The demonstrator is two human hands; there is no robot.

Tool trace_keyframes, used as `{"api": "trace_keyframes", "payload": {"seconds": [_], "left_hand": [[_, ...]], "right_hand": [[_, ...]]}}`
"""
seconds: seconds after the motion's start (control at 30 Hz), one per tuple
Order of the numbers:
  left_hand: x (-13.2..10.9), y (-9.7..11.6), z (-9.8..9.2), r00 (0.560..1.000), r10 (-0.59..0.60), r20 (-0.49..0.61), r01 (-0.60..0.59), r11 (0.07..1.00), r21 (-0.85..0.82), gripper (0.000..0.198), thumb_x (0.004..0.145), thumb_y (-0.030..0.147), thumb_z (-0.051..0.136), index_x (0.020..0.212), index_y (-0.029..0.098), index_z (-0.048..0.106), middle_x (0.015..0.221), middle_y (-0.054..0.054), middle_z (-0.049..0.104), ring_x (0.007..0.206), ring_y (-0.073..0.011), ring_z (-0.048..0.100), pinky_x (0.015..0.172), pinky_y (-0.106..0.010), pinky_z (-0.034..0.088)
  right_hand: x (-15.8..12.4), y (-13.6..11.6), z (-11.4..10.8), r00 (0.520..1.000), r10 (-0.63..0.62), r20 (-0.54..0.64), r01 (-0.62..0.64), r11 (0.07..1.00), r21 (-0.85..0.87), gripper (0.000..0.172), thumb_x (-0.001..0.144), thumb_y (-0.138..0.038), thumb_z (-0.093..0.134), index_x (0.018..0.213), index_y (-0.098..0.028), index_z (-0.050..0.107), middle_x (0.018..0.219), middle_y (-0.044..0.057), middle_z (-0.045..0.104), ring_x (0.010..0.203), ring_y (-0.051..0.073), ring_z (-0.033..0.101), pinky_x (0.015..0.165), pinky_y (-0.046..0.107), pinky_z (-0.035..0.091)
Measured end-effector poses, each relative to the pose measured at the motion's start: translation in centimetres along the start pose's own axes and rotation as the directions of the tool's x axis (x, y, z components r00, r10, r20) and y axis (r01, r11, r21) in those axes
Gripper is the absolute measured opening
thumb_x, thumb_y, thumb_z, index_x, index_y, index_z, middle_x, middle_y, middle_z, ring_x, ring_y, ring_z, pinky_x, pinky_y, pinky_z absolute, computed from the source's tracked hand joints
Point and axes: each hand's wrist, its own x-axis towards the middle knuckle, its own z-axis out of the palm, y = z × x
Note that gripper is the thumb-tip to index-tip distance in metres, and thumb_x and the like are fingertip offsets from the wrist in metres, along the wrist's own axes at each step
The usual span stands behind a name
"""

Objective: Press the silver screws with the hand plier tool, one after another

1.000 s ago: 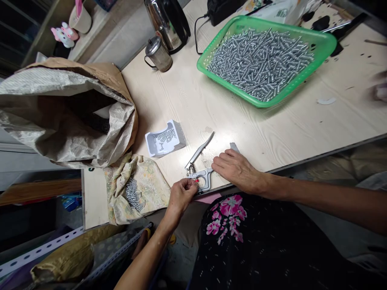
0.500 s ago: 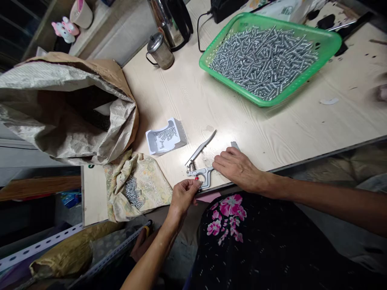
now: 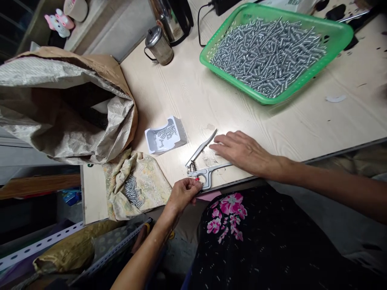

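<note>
Snap fastener pliers point(image 3: 208, 172) with a grey body, a spring and a red part at the jaw lie near the table's front edge. Their upper handle stands raised away from the lower one. My left hand point(image 3: 184, 191) is at the jaw, thumb and fingertips pinched together beside the red part; what they hold is too small to make out. My right hand point(image 3: 244, 151) hovers over the end of the lower handle with fingers stretched out, holding nothing. Left of the pliers, a small white box point(image 3: 181, 135) holds several small metal pins.
A green basket point(image 3: 266, 98) heaped with small metal springs or threaded pieces stands at the back right. A large sack point(image 3: 121, 137) is at left. More pins lie on a floral cloth point(image 3: 160, 181). A lidded metal cup point(image 3: 163, 50) stands near a kettle point(image 3: 173, 20).
My right hand has let go of the pliers' lower handle, lifted and opened its fingers toward the raised handle. My left hand stays at the jaw. The view has shifted slightly.
</note>
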Motion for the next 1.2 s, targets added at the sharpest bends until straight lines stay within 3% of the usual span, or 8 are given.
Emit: {"api": "trace_keyframes", "payload": {"seconds": [0.1, 0.3, 0.57, 0.63, 0.8, 0.87, 1.07, 1.2], "left_hand": [[0.2, -0.3, 0.3, 0.998, 0.034, -0.058, -0.029, 0.997, 0.070, 0.037, 0.062, 0.049, 0.072, 0.071, 0.016, 0.060, 0.050, 0.007, 0.049, 0.037, -0.0074, 0.043, 0.037, -0.021, 0.039], [-0.3, -1.0, 0.6, 0.962, 0.189, -0.196, -0.134, 0.955, 0.263, 0.028, 0.073, 0.043, 0.062, 0.070, 0.016, 0.064, 0.054, 0.003, 0.052, 0.044, -0.0097, 0.046, 0.045, -0.022, 0.038], [-0.1, -0.1, 0.4, 0.920, 0.362, -0.149, -0.193, 0.751, 0.632, 0.017, 0.078, 0.027, 0.063, 0.064, 0.016, 0.065, 0.061, 0.001, 0.059, 0.056, -0.0117, 0.053, 0.056, -0.024, 0.035], [-0.2, -0.3, 0.5, 0.870, 0.465, -0.162, -0.245, 0.693, 0.678, 0.016, 0.080, 0.023, 0.063, 0.065, 0.016, 0.064, 0.065, 0.000, 0.061, 0.058, -0.0117, 0.054, 0.057, -0.024, 0.036], [-0.4, -2.4, -0.8, 0.653, 0.732, -0.194, -0.412, 0.558, 0.720, 0.014, 0.090, 0.023, 0.059, 0.081, 0.017, 0.067, 0.073, -0.002, 0.063, 0.063, -0.0122, 0.058, 0.060, -0.023, 0.043], [-0.2, -3.3, -1.4, 0.605, 0.783, -0.148, -0.417, 0.470, 0.778, 0.013, 0.093, 0.021, 0.055, 0.087, 0.017, 0.067, 0.078, -0.003, 0.064, 0.069, -0.0135, 0.061, 0.065, -0.024, 0.046], [0.1, -4.8, -2.0, 0.624, 0.780, 0.036, -0.366, 0.251, 0.896, 0.021, 0.097, 0.016, 0.045, 0.106, 0.018, 0.065, 0.091, -0.007, 0.065, 0.085, -0.0184, 0.062, 0.078, -0.029, 0.052], [-0.3, -4.2, -1.9, 0.693, 0.721, 0.014, -0.384, 0.353, 0.853, 0.029, 0.095, 0.012, 0.043, 0.114, 0.017, 0.065, 0.096, -0.010, 0.067, 0.091, -0.0215, 0.063, 0.079, -0.033, 0.052]], "right_hand": [[1.7, 1.0, 0.0, 1.000, -0.001, 0.008, 0.002, 0.994, -0.112, 0.030, 0.096, -0.008, 0.038, 0.115, -0.017, 0.060, 0.113, 0.010, 0.063, 0.091, 0.022, 0.049, 0.073, 0.034, 0.029], [3.3, 2.2, 1.5, 0.993, -0.080, 0.090, 0.094, 0.982, -0.162, 0.023, 0.093, -0.006, 0.042, 0.096, -0.017, 0.062, 0.096, 0.009, 0.061, 0.088, 0.022, 0.046, 0.071, 0.034, 0.027], [3.4, 2.1, 2.0, 0.997, -0.063, 0.054, 0.071, 0.984, -0.162, 0.022, 0.094, -0.007, 0.041, 0.091, -0.017, 0.061, 0.092, 0.008, 0.060, 0.084, 0.021, 0.045, 0.069, 0.033, 0.027], [3.4, 2.0, 2.1, 0.997, -0.061, 0.042, 0.067, 0.984, -0.164, 0.022, 0.094, -0.008, 0.041, 0.092, -0.017, 0.061, 0.091, 0.008, 0.060, 0.083, 0.021, 0.045, 0.069, 0.033, 0.027], [3.3, 2.0, 2.5, 0.998, -0.058, 0.004, 0.058, 0.984, -0.170, 0.025, 0.095, -0.008, 0.039, 0.091, -0.018, 0.061, 0.088, 0.008, 0.060, 0.081, 0.021, 0.045, 0.067, 0.033, 0.028], [3.3, 2.1, 2.6, 0.998, -0.063, -0.001, 0.062, 0.983, -0.175, 0.024, 0.095, -0.008, 0.039, 0.091, -0.018, 0.061, 0.088, 0.008, 0.060, 0.081, 0.021, 0.045, 0.067, 0.033, 0.028], [3.3, 1.9, 2.7, 0.999, -0.048, 0.001, 0.048, 0.982, -0.185, 0.026, 0.096, -0.009, 0.038, 0.090, -0.018, 0.062, 0.088, 0.008, 0.061, 0.082, 0.021, 0.046, 0.067, 0.033, 0.029], [3.3, 1.8, 2.5, 0.999, -0.036, 0.006, 0.036, 0.984, -0.174, 0.029, 0.095, -0.008, 0.035, 0.091, -0.018, 0.062, 0.089, 0.009, 0.062, 0.082, 0.021, 0.047, 0.068, 0.034, 0.031]]}}
